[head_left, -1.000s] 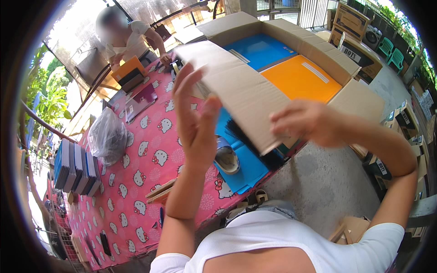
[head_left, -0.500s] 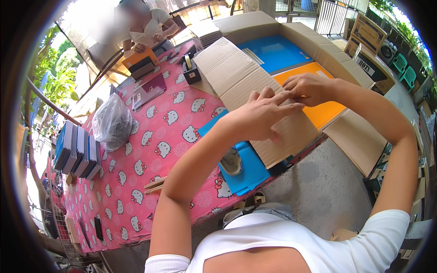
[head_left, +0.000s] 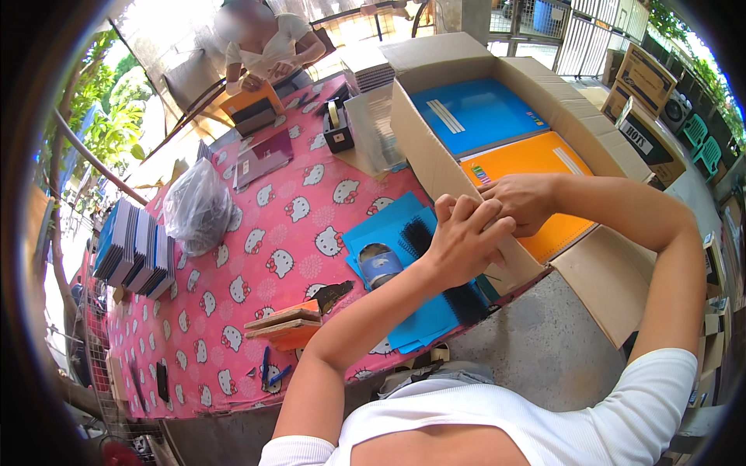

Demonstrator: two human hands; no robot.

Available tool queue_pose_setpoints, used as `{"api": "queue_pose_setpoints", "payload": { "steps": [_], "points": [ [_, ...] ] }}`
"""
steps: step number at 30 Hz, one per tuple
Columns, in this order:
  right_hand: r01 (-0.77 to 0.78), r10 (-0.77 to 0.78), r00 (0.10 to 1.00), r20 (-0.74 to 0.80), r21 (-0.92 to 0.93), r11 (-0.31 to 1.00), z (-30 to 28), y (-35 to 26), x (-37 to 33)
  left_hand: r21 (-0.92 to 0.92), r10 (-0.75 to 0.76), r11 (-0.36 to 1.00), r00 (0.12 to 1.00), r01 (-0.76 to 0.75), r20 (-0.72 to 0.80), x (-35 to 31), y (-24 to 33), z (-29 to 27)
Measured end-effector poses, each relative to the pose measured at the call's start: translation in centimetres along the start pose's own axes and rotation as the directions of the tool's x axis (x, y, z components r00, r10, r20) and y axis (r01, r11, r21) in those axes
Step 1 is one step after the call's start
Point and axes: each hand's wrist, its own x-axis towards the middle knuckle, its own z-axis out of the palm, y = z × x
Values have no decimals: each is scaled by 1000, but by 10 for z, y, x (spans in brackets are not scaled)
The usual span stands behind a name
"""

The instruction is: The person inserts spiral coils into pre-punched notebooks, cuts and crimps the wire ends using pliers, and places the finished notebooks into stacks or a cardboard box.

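Note:
A long cardboard box (head_left: 513, 268) stands along the right side of the table. Inside it lie blue notebooks (head_left: 486, 105) at the far end and orange spiral notebooks (head_left: 536, 151) at the near end. On the box's left wall, near its front corner, my two hands meet. My left hand (head_left: 466, 239) has bent fingers closed over the wall's edge from outside. From the inner side, above the orange notebooks, my right hand (head_left: 528, 200) is closed on the same edge; its fingertips are partly hidden behind the left hand.
Blue sheets (head_left: 396, 225) carry black spiral coils (head_left: 466, 303) and a tape roll (head_left: 379, 266). Orange-topped wooden pieces (head_left: 287, 322), blue-handled pliers (head_left: 273, 373), a plastic bag (head_left: 198, 206) and notebook stacks (head_left: 132, 245) lie leftward. Across the table sits another person (head_left: 272, 54) near a tape dispenser (head_left: 336, 128).
The box's left flap no longer spreads over the table, uncovering the coils and a clear plastic stack. My left hand has moved lower, and my right hand has shifted down along the edge.

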Motion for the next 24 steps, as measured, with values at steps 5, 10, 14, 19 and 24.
{"api": "queue_pose_setpoints", "payload": {
  "steps": [5, 10, 14, 19, 24],
  "points": [
    [-154, 174, 967, 188, -115, 981, 6, 5, 17, 19, -29, 999, 999, 29, -31, -3, 1, -1],
    [-178, 178, 984, -6, -97, 979, -11, -3, 1, -50, -5, 999, 997, 9, 77, 9, -6, -18],
    [-192, 191, 981, -23, -100, 976, -41, -6, -18, -463, -65, 864, 957, 196, 284, 24, -28, -36],
    [-174, 159, 981, -108, -147, 974, -53, -7, -24, -834, -609, -377, 570, 404, 551, 74, -46, -59],
    [-194, 211, 975, 65, -211, 958, -75, -13, -26, -635, -534, -660, 345, 400, 772, 129, -25, -43]
  ]
}}
